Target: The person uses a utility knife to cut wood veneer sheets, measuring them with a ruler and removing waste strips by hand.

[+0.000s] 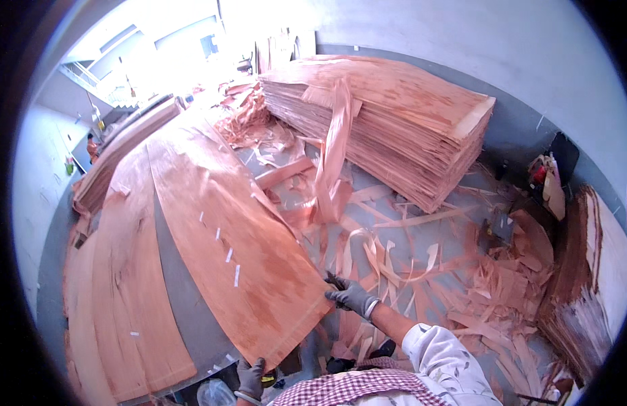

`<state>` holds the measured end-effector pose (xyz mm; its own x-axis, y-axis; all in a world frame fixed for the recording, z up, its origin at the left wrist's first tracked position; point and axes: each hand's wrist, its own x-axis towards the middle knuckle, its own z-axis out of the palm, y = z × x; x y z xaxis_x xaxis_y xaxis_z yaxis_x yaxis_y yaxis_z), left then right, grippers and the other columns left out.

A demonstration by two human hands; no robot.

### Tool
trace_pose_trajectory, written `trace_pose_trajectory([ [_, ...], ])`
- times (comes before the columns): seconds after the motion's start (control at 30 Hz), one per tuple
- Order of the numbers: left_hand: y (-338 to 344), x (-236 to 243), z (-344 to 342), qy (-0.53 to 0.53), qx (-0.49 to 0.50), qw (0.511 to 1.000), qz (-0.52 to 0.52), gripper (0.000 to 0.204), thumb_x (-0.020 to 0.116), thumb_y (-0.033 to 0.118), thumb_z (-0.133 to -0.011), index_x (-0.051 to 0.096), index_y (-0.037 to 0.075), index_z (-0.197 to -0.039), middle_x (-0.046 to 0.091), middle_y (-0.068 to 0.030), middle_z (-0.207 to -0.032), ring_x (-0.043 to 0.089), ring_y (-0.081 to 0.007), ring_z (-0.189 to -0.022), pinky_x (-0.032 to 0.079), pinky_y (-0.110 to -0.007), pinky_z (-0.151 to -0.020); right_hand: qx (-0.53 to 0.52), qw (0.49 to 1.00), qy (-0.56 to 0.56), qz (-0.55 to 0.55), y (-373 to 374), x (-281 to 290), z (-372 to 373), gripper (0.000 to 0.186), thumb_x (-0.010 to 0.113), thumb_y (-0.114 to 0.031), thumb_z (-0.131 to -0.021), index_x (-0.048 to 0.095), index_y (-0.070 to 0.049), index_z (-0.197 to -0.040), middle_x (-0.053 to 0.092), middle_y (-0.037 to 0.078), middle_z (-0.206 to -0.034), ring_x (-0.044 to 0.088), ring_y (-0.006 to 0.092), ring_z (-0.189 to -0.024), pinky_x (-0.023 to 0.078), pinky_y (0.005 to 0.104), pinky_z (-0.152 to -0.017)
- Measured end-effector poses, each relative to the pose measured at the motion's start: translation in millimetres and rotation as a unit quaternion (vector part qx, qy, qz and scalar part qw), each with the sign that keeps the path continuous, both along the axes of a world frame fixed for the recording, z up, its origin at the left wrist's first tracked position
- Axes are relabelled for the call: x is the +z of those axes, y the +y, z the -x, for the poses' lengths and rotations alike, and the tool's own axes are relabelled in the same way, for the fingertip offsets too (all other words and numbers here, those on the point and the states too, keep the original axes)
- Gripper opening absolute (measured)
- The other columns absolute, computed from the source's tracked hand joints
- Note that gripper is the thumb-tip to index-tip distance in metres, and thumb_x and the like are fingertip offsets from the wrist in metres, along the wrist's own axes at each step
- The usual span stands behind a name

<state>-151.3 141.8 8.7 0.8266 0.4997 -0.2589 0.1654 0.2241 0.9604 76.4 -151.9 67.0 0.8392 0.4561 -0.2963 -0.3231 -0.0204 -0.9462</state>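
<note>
A long reddish wood veneer sheet (239, 271) stretches away from me, with several short white tape strips (229, 255) along its left part. My right hand (354, 298), in a grey glove, is closed on the sheet's near right corner. At its near left corner my left hand (250, 379), also gloved in grey, pinches the edge from below; part of that hand is out of the picture. More veneer sheets (124, 325) lie to the left, apart from the held one by a grey strip of the surface (185, 298) beneath.
A tall stack of veneer (395, 135) stands at the back right. Torn veneer scraps (395, 250) litter the floor on the right. Upright sheets (577, 271) lean at the far right. A clear plastic bag (217, 392) lies near the front edge. Another person (92, 147) is far left.
</note>
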Motion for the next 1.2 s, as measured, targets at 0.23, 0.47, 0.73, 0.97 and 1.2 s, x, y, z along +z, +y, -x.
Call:
trace_pose_trajectory([
  [0.23,-88,69,-120,0.104,-0.073,0.823,-0.554,0.056,0.059,0.013,-0.083,0.039,-0.005,-0.132,0.049,-0.0249,-0.121,0.049,-0.0381,-0.110,0.038,-0.043,-0.096,0.073,0.975,-0.186,0.097,-102,12,-44,0.057,0.062,-0.024,-0.087,0.041,-0.013,-0.139,0.061,0.000,-0.099,0.053,0.0079,-0.074,0.047,0.0239,-0.071],
  [0.47,-255,101,-351,0.024,-0.130,0.946,-0.295,0.055,0.038,0.032,-0.098,0.033,-0.009,-0.134,0.034,-0.0254,-0.139,0.035,-0.0322,-0.129,0.027,-0.035,-0.107,0.062,0.988,-0.121,0.069,-216,73,-65,0.055,0.061,-0.022,-0.086,0.042,-0.005,-0.136,0.056,0.013,-0.126,0.053,0.0142,-0.112,0.040,0.0288,-0.096],
  [0.73,-383,99,-507,-0.177,-0.179,0.936,-0.246,0.050,0.034,0.031,-0.100,0.040,-0.011,-0.126,0.050,-0.0274,-0.120,0.049,-0.0356,-0.111,0.038,-0.038,-0.095,-0.002,0.997,-0.074,0.016,-328,79,-169,0.056,0.063,-0.018,-0.087,0.042,-0.004,-0.136,0.052,0.007,-0.128,0.049,0.0098,-0.109,0.040,0.0249,-0.094],
  [0.97,-494,150,-651,-0.271,-0.182,0.845,-0.423,0.038,0.038,0.026,-0.098,0.048,-0.010,-0.107,0.053,-0.0292,-0.098,0.052,-0.0414,-0.090,0.041,-0.043,-0.079,-0.080,0.994,-0.067,-0.032,-422,117,-293,0.060,0.064,-0.016,-0.086,0.039,-0.009,-0.139,0.056,-0.003,-0.082,0.044,0.0029,-0.058,0.037,0.0182,-0.053],
  [1.2,-634,212,-799,-0.309,-0.183,0.812,-0.459,0.036,0.042,0.024,-0.095,0.051,-0.009,-0.104,0.055,-0.0311,-0.095,0.052,-0.0467,-0.089,0.043,-0.046,-0.075,-0.138,0.989,-0.001,-0.054,-544,153,-410,0.059,0.066,-0.019,-0.083,0.042,-0.004,-0.135,0.050,-0.006,-0.074,0.041,0.0034,-0.055,0.032,0.0183,-0.049],
])
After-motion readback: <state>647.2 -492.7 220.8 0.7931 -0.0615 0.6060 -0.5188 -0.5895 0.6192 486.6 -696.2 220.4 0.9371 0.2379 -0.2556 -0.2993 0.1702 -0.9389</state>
